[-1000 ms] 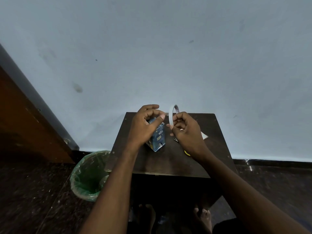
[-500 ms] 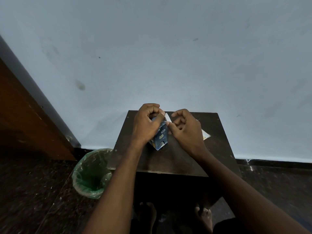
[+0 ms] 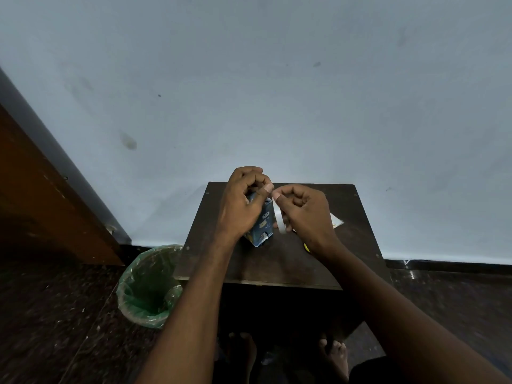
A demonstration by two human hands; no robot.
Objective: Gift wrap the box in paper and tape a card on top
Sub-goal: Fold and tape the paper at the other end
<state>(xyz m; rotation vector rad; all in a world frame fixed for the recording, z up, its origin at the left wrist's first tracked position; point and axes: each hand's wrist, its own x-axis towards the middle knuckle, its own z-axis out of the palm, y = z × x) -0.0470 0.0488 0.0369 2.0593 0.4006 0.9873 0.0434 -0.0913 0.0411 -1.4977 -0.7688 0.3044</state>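
A small box wrapped in blue patterned paper stands upright on the dark wooden table. My left hand is closed over its top and left side, holding it. My right hand is closed on a white tape roll, which hangs just right of the box; its thumb and my left thumb meet above the box's top right corner. A pale card lies flat on the table behind my right hand, mostly hidden.
A bin with a green liner stands on the floor left of the table. A small yellow thing peeks out under my right wrist. A wooden door is at the left, a pale wall behind. Bare feet show below the table.
The tape roll, held up above the box a second ago, has dropped down beside the box's right side. My right hand has moved in against my left hand at the box top.
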